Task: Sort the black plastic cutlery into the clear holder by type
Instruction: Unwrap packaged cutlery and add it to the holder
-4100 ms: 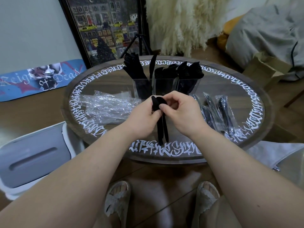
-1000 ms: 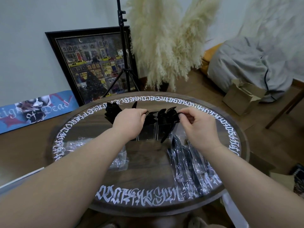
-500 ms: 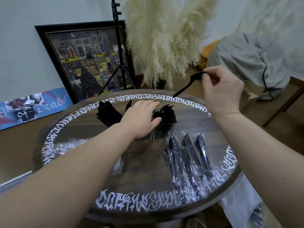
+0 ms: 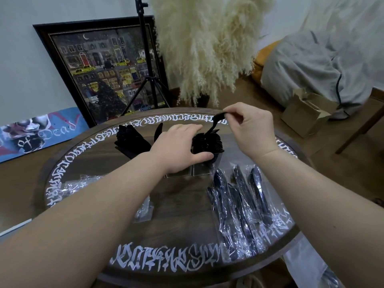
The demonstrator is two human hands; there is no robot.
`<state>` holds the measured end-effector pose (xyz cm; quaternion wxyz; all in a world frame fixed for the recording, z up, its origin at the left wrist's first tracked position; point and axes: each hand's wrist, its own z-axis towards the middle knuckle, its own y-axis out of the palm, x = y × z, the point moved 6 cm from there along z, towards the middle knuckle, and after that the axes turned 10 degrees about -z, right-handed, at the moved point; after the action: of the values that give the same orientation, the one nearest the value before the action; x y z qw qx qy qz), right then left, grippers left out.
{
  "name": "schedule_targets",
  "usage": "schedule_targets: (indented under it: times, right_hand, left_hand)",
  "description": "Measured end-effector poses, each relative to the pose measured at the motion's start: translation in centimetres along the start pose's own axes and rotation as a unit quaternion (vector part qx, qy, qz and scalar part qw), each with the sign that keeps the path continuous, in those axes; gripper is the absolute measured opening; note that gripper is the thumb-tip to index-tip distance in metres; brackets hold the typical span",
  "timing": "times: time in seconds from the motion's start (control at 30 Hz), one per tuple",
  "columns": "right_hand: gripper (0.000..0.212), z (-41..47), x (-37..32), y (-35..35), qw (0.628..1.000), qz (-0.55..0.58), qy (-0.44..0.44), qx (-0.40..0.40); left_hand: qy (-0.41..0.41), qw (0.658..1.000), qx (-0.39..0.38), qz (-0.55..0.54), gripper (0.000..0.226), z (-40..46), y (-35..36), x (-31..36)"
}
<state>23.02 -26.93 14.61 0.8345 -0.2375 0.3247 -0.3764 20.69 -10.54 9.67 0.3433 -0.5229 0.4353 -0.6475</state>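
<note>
On the round table [image 4: 170, 206], the left hand [image 4: 178, 150] rests on the clear holder [image 4: 193, 170], fingers laid fairly straight over its middle and thumb against the front. The right hand [image 4: 252, 132] pinches one black plastic utensil [image 4: 215, 123] by its upper end, its lower end dipping into the right compartment's bunch of cutlery [image 4: 208, 143]. Wrapped cutlery packets [image 4: 241, 204] lie just right of the holder.

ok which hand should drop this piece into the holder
The right hand. It already pinches the black cutlery piece by its top, tip angled down over the clear holder's right compartment. The left hand lies flat over the holder, steadying it.
</note>
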Motion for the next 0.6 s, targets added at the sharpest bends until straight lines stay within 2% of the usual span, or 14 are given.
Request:
schedule_targets:
  times: [0.2, 0.43, 0.6]
  right_hand:
    - [0.013, 1.2, 0.5, -1.6, 0.996, 0.015, -0.011, 0.084]
    - [0.014, 1.5, 1.6, 0.5, 0.999, -0.033, -0.013, -0.018]
    - [0.013, 1.0, 1.9, -0.4, 1.000, -0.005, 0.009, 0.012]
  left_hand:
    - [0.005, 1.000, -0.006, -0.012, 0.074, 0.1, 0.3, 0.4]
    - [-0.012, 0.999, 0.006, -0.032, 0.073, -0.1, 0.4, 0.1]
    - [-0.011, 0.999, 0.010, -0.032, 0.072, -0.1, 0.4, 0.2]
